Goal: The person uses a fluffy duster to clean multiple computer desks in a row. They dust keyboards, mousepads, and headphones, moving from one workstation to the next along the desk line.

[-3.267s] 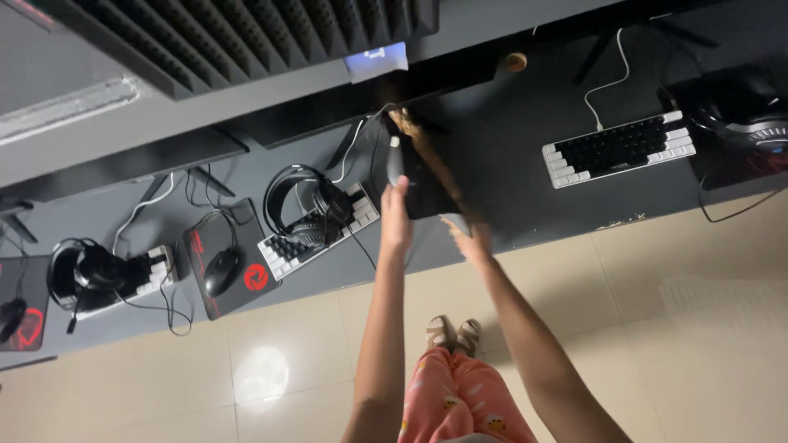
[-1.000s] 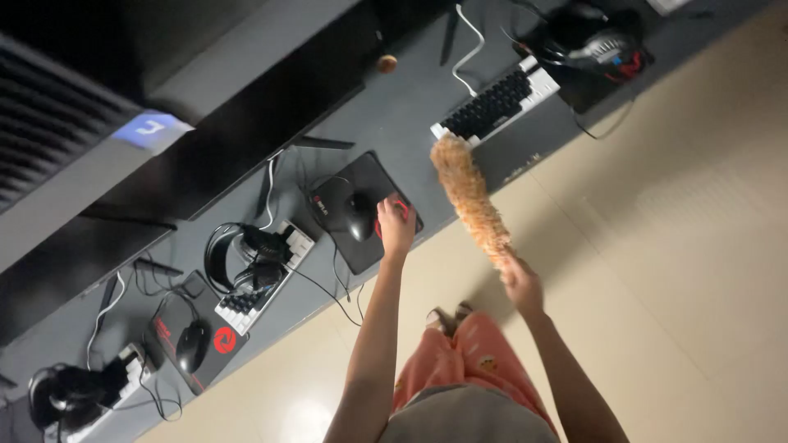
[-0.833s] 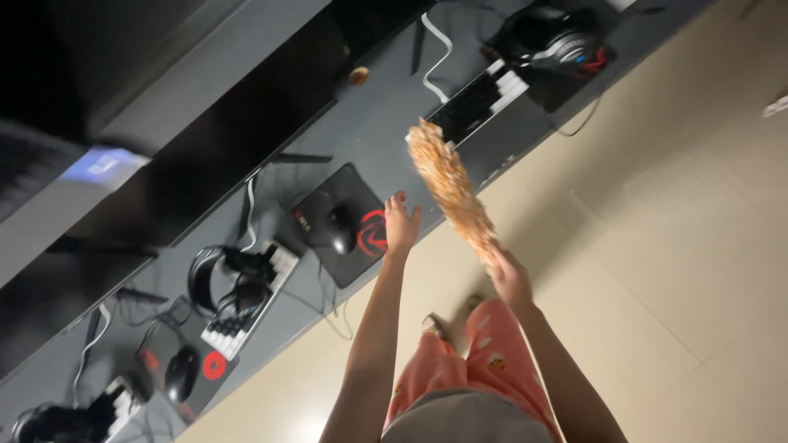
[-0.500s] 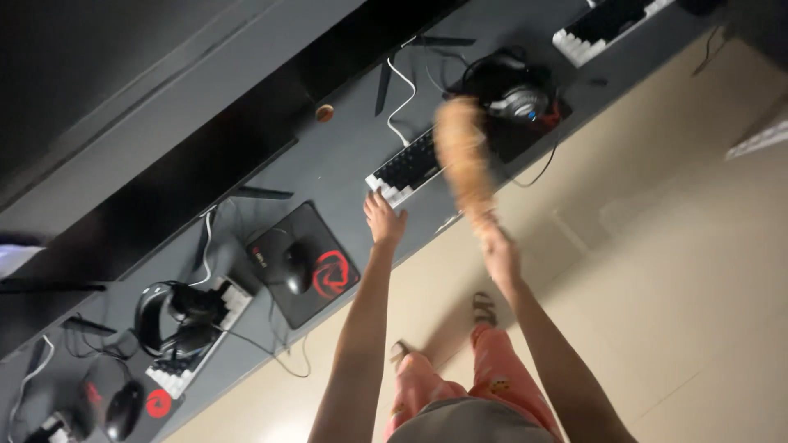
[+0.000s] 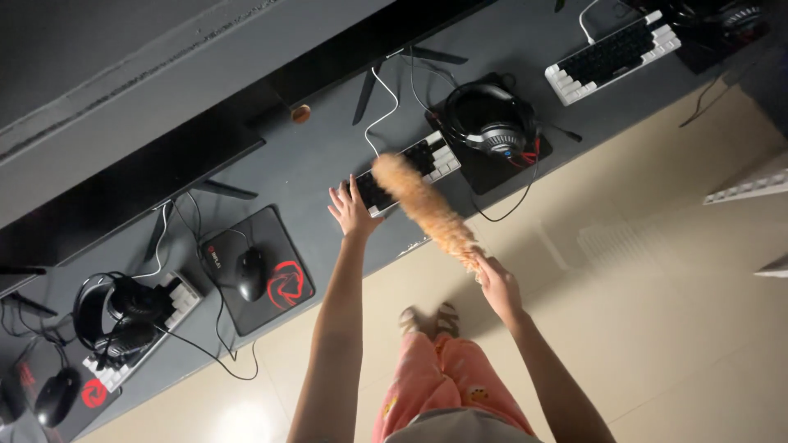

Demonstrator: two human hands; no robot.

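Right hand [image 5: 497,285] is clenched around the handle end of a fluffy orange-brown feather duster [image 5: 425,203], and the duster's head slants up across the near edge of the small black-and-white keyboard [image 5: 408,173], its tip blurred over the keys. Left hand [image 5: 351,210] is spread wide, fingers fanned, palm down at the left end of that same keyboard; whether it presses on the long dark grey counter [image 5: 328,152] or hovers just above, I cannot tell. Right of the keyboard, a black headset with a silver ear cup [image 5: 491,123] lies on a dark mat. Left of the keyboard, a black mouse [image 5: 250,274] sits on a black mouse pad with a red emblem [image 5: 256,268]. Beyond the keyboard, a small round brown object [image 5: 301,113] rests near the monitor stand. Below the keyboard, pale tiled floor [image 5: 657,287].
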